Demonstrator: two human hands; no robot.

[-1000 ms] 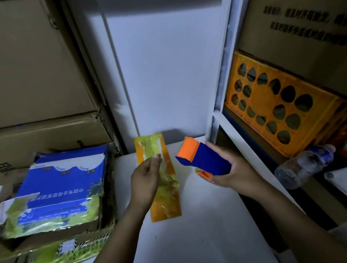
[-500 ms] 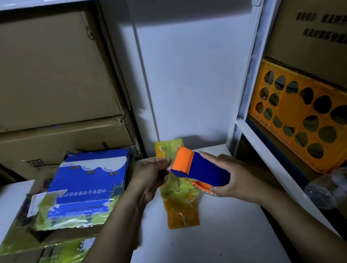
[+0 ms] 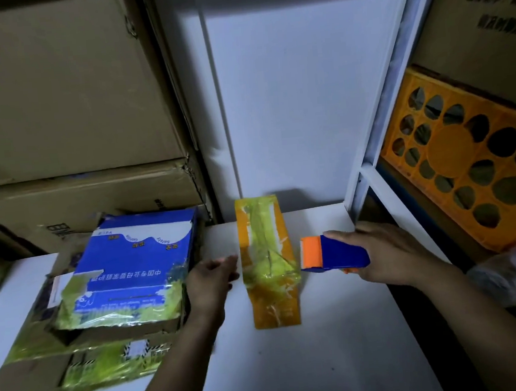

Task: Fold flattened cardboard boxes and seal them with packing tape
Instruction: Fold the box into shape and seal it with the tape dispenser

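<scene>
A narrow orange box [image 3: 267, 266], wrapped in yellowish tape, stands on the white table [image 3: 326, 345] at the centre. My right hand [image 3: 386, 255] grips a blue tape dispenser [image 3: 333, 252] with an orange roller end, held just to the right of the box. My left hand [image 3: 211, 277] hovers with loosely curled fingers between the orange box and a stack of flattened boxes; it holds nothing. The stack is topped by a blue and white printed box [image 3: 134, 262] lying over brown cardboard with yellow-green tape [image 3: 77, 360].
Large brown cartons [image 3: 63, 118] are piled at the back left. A white shelf post [image 3: 378, 122] rises at the right, with an orange perforated crate [image 3: 466, 170] behind it. A blurred plastic bottle [image 3: 512, 269] lies low at the right.
My left hand has let go of the orange box and drawn left of it. The dispenser has moved from in front of the box to its right side.
</scene>
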